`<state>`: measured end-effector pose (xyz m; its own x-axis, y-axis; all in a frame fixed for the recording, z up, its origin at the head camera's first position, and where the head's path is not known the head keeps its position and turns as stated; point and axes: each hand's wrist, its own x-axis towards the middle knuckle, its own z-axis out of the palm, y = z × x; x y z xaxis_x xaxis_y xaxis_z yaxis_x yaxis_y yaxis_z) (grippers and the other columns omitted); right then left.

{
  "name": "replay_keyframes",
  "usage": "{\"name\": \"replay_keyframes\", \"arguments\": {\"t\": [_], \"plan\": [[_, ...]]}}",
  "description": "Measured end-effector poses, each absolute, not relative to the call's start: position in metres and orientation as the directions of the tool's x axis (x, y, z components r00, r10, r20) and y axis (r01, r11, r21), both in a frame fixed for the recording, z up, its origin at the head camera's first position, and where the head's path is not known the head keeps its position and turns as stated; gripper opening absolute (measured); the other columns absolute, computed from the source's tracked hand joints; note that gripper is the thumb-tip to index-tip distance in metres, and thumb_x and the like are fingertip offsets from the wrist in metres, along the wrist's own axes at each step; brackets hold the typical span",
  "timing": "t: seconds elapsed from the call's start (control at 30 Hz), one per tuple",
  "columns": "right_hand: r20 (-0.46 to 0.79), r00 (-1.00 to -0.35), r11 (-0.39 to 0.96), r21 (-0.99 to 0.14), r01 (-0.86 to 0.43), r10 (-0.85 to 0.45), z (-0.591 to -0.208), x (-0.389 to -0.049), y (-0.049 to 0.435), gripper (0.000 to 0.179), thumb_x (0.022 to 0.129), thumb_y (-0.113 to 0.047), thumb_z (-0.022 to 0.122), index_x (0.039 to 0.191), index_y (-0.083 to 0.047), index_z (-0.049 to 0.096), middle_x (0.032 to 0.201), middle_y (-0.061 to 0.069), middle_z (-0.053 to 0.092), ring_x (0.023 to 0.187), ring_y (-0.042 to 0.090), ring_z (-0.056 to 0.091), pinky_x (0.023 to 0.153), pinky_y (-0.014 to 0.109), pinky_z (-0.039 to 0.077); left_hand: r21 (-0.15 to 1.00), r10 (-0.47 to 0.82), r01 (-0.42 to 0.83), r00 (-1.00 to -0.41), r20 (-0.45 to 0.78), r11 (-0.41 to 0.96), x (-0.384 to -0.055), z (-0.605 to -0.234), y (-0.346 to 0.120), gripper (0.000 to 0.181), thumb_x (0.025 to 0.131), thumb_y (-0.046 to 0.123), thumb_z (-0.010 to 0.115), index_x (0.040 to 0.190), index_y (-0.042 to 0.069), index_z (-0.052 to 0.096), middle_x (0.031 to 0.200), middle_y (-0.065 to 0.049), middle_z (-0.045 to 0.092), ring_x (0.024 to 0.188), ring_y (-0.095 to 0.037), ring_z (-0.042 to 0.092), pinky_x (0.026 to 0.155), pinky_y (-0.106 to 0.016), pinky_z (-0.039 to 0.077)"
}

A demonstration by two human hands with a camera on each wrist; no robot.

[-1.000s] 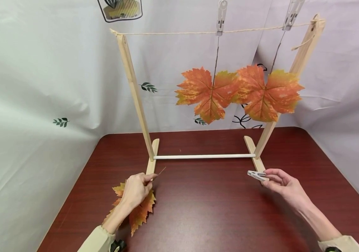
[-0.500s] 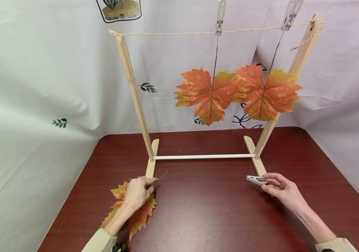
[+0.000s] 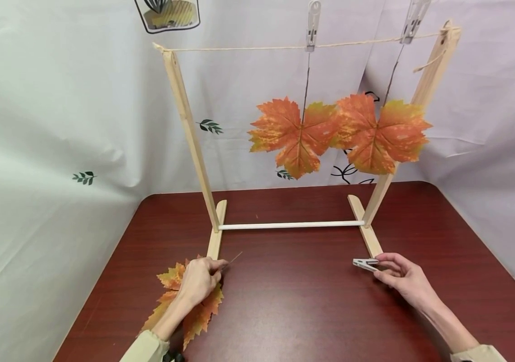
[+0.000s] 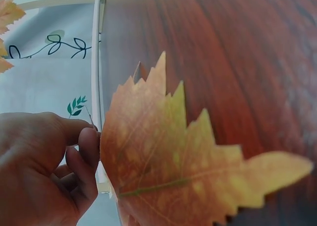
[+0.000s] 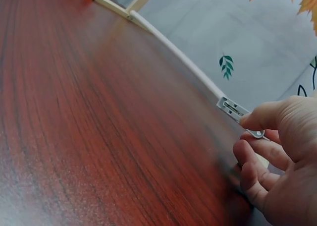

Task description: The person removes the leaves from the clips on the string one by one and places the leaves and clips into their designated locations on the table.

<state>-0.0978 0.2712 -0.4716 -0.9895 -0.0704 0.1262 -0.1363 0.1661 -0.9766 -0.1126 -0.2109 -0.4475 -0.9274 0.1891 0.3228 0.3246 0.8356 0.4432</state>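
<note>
My left hand (image 3: 199,281) pinches the thin stem of an orange and yellow artificial maple leaf (image 3: 203,312). The stem's tip pokes out past the thumb and forefinger, and the leaf hangs beneath the hand, partly hidden by it and the forearm. In the left wrist view the leaf (image 4: 158,151) spreads beside the fingers. On the other side, my right hand (image 3: 404,279) holds a grey-white clothespin (image 3: 365,264) between thumb and fingers, near the stand's right foot. The right wrist view has the clothespin (image 5: 233,109) pointing away from the fingertips.
A wooden stand with a left post (image 3: 191,141), right post (image 3: 433,70) and white crossbar (image 3: 291,225) rises from the dark red table (image 3: 293,301). Along its string (image 3: 248,49), two clothespins (image 3: 312,27) hold up a leaf (image 3: 300,136) and another leaf (image 3: 379,133).
Both hands have come slightly lower and nearer, still holding the leaf stem and the clothespin. The clothespin has turned a little. The hanging leaves stay in place, with the view shifting slightly.
</note>
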Motion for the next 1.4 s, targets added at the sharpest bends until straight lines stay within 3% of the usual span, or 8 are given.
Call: {"name": "replay_keyframes", "arguments": {"t": [0.43,0.97,1.4], "plan": [[0.124,-0.99,0.267,-0.954,-0.136,-0.06,-0.4739,-0.0964,0.268,0.036,0.084,0.01,0.073,0.114,0.014,0.056,0.098,-0.002,0.073,0.073,0.007,0.066,0.056,0.02,0.048,0.457,0.208,0.305,-0.945,0.252,0.835,-0.1113,-0.4492,-0.2108,0.029,0.075,-0.006,0.075,0.087,0.019,0.081,0.073,0.004,0.066,0.061,-0.008,0.053,0.049,-0.025,0.042],[0.135,-0.989,0.366,-0.919,-0.146,-0.055,-0.4743,-0.0949,0.2663,0.035,0.083,0.008,0.075,0.114,0.011,0.06,0.099,0.01,0.071,0.072,0.006,0.063,0.059,0.019,0.048,0.454,0.207,0.304,-0.946,0.251,0.838,-0.1102,-0.451,-0.2109,0.026,0.075,-0.008,0.075,0.087,0.014,0.081,0.073,0.003,0.064,0.063,-0.01,0.057,0.05,-0.025,0.043],[0.125,-0.991,0.389,-0.912,-0.13,-0.038,-0.4752,-0.0948,0.2652,0.035,0.082,0.007,0.076,0.114,0.01,0.061,0.1,0.016,0.07,0.072,0.005,0.063,0.06,0.018,0.047,0.465,0.201,0.298,-0.948,0.247,0.834,-0.1077,-0.452,-0.2114,0.027,0.075,-0.008,0.074,0.091,0.012,0.081,0.073,0.001,0.062,0.063,-0.01,0.053,0.049,-0.026,0.041]]}}
